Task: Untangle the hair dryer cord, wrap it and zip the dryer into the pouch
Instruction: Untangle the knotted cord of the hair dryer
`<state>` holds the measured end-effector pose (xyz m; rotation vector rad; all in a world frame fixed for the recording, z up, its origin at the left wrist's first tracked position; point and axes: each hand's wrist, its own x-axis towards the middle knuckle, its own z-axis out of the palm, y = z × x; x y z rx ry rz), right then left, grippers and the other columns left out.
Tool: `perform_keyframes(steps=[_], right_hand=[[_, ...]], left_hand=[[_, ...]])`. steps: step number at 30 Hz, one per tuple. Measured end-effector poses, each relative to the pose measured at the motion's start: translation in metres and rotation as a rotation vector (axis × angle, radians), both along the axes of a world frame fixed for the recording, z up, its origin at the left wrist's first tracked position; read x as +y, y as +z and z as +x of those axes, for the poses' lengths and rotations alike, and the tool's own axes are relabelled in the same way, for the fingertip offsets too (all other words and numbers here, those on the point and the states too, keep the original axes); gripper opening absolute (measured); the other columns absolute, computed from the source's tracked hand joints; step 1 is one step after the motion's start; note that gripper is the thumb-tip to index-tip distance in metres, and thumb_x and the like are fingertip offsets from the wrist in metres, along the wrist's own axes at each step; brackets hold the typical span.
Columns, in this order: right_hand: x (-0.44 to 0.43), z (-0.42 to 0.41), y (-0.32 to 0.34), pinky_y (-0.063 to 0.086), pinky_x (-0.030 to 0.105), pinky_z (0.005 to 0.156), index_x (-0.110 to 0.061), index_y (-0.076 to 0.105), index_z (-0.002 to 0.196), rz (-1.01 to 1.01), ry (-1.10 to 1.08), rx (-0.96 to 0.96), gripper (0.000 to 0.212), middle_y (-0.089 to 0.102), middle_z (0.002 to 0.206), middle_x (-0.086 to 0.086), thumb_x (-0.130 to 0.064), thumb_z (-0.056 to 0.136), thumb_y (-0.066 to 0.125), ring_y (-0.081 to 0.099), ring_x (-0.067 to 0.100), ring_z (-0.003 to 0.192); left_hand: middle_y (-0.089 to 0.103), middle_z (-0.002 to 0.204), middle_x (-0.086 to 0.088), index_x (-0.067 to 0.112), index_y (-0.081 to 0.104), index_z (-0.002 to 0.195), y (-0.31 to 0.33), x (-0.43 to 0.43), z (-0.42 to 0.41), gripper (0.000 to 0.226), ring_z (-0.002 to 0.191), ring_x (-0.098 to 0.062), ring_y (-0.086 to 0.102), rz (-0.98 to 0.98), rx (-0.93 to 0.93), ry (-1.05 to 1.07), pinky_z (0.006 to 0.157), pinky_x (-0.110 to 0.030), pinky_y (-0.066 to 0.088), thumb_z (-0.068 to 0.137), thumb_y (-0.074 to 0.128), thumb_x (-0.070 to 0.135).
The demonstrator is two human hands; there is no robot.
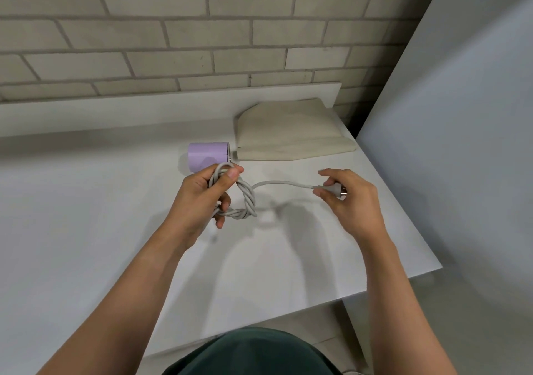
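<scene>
My left hand point(202, 192) curls its fingers round a bundle of twisted pale grey cord point(248, 198) above the white desk point(86, 216); my right hand point(352, 201), at three o'clock, pinches its grey plug point(336, 189). The lilac cylindrical hair dryer point(207, 155) lies at twelve o'clock, the flat beige fabric pouch point(288, 132) at one.

One wide-angle head-worn camera is looking forward and steeply down, hovering close over the white counter point(86, 230). The brick wall point(173, 28) is filling 12 o'clock; the left hand point(199, 198) and right hand point(352, 201) are sitting mid-frame.
</scene>
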<state>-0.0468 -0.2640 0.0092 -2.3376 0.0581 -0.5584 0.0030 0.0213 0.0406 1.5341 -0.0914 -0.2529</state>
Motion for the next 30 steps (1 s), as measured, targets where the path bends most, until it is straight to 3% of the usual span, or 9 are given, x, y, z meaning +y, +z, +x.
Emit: perform_keyframes(steps=[2, 6, 10, 14, 17, 21, 24, 26, 30], right_hand=[[-0.011, 0.000, -0.007, 0.042, 0.007, 0.081, -0.016, 0.075, 0.125, -0.111, 0.079, 0.079, 0.029, 0.060, 0.096, -0.005, -0.018, 0.095, 0.075, 0.058, 0.001, 0.086], [-0.022, -0.001, -0.016, 0.051, 0.037, 0.086, -0.019, 0.076, 0.118, -0.300, 0.090, 0.086, 0.020, 0.066, 0.104, -0.007, -0.020, 0.103, 0.064, 0.055, 0.021, 0.098], [-0.026, -0.010, 0.000, 0.036, 0.011, 0.099, -0.025, 0.073, 0.118, -0.005, 0.159, 0.190, 0.023, 0.069, 0.112, -0.019, -0.020, 0.109, 0.052, 0.051, 0.008, 0.120], [-0.016, -0.015, 0.006, 0.037, 0.027, 0.098, -0.019, 0.071, 0.099, 0.440, 0.183, 0.370, 0.027, 0.070, 0.108, -0.011, -0.016, 0.110, 0.047, 0.058, 0.011, 0.112], [-0.002, -0.018, 0.002, 0.035, 0.035, 0.091, -0.014, 0.064, 0.093, 0.469, 0.226, 0.423, 0.020, 0.065, 0.099, -0.005, -0.026, 0.101, 0.049, 0.055, 0.013, 0.095], [0.027, -0.013, -0.009, 0.047, 0.033, 0.090, -0.029, 0.065, 0.096, 0.349, 0.261, 0.517, 0.013, 0.068, 0.103, -0.010, -0.039, 0.103, 0.060, 0.061, 0.011, 0.092], [0.044, -0.005, -0.010, 0.050, 0.030, 0.092, -0.032, 0.068, 0.107, 0.295, 0.282, 0.492, 0.012, 0.070, 0.114, -0.014, -0.031, 0.106, 0.057, 0.065, 0.001, 0.097], [0.056, -0.002, -0.004, 0.048, 0.025, 0.096, -0.033, 0.063, 0.126, 0.285, 0.324, 0.423, 0.022, 0.070, 0.119, -0.017, -0.027, 0.106, 0.057, 0.061, -0.005, 0.114], [0.081, 0.003, 0.008, 0.045, 0.020, 0.105, -0.038, 0.046, 0.148, 0.334, 0.402, 0.320, 0.049, 0.067, 0.124, -0.014, -0.024, 0.104, 0.062, 0.058, 0.003, 0.127]], left_hand=[[0.057, 0.068, 0.010, 0.015, 0.076, 0.108, 0.002, 0.001, 0.002, 0.021, 0.055, -0.015, 0.046, -0.005, -0.003, 0.012, 0.042, -0.028, 0.040, 0.099, 0.065, 0.030], [0.058, 0.078, 0.000, 0.016, 0.077, 0.106, 0.003, 0.001, 0.003, 0.021, 0.056, -0.014, 0.047, 0.015, -0.023, -0.015, 0.043, -0.028, 0.039, 0.098, 0.066, 0.032], [0.055, 0.074, 0.000, 0.018, 0.077, 0.106, 0.002, 0.004, 0.003, 0.020, 0.056, -0.015, 0.046, 0.007, -0.003, -0.020, 0.043, -0.028, 0.039, 0.098, 0.066, 0.032], [0.055, 0.082, -0.006, 0.017, 0.076, 0.108, 0.005, 0.003, 0.003, 0.023, 0.055, -0.014, 0.045, -0.031, -0.002, -0.037, 0.040, -0.026, 0.037, 0.097, 0.064, 0.033], [0.053, 0.080, -0.007, 0.018, 0.077, 0.107, 0.011, 0.001, 0.004, 0.024, 0.054, -0.015, 0.044, -0.041, -0.009, -0.038, 0.040, -0.025, 0.035, 0.096, 0.064, 0.036], [0.051, 0.063, 0.009, 0.019, 0.076, 0.106, 0.017, 0.001, 0.006, 0.023, 0.053, -0.014, 0.044, -0.043, -0.018, -0.021, 0.041, -0.025, 0.034, 0.098, 0.062, 0.036], [0.050, 0.060, 0.012, 0.018, 0.075, 0.108, 0.019, 0.001, 0.004, 0.024, 0.053, -0.014, 0.043, -0.037, -0.022, -0.019, 0.041, -0.024, 0.033, 0.099, 0.061, 0.035], [0.050, 0.059, 0.014, 0.017, 0.074, 0.110, 0.019, 0.001, 0.004, 0.025, 0.052, -0.013, 0.043, -0.033, -0.017, -0.021, 0.041, -0.024, 0.033, 0.100, 0.061, 0.035], [0.051, 0.058, 0.010, 0.018, 0.075, 0.108, 0.017, 0.001, 0.005, 0.027, 0.051, -0.013, 0.043, -0.025, -0.010, -0.045, 0.042, -0.024, 0.033, 0.097, 0.063, 0.040]])
